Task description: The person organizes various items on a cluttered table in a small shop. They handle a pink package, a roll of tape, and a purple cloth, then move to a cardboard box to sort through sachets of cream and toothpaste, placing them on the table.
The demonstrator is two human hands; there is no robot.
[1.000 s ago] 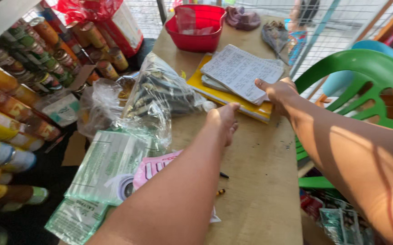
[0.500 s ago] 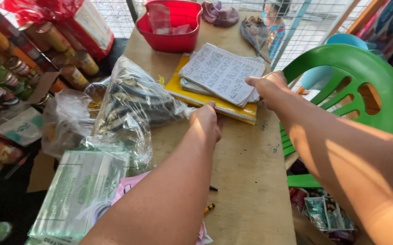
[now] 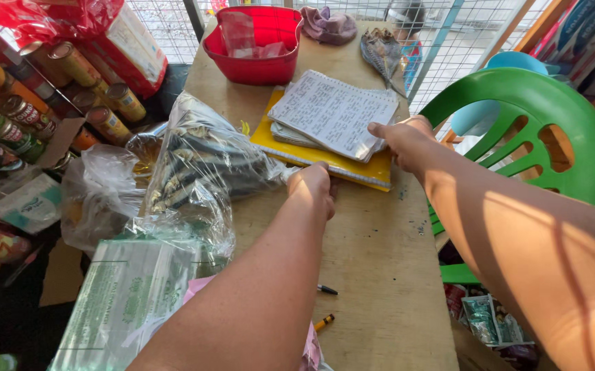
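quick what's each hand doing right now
Left hand: closed, at the yellow notebook's near edge, beside the fish bag.
Right hand: gripping the notebook's right edge.

Yellow notebook, topped by white pages lined with dense dark handwriting, near the table's far right edge. Red plastic basin at the far end; mauve cloth beside it. Clear bag of silvery-grey dried fish at the left edge. Green-printed packets at the near left corner. Tan wooden table. Green chair.
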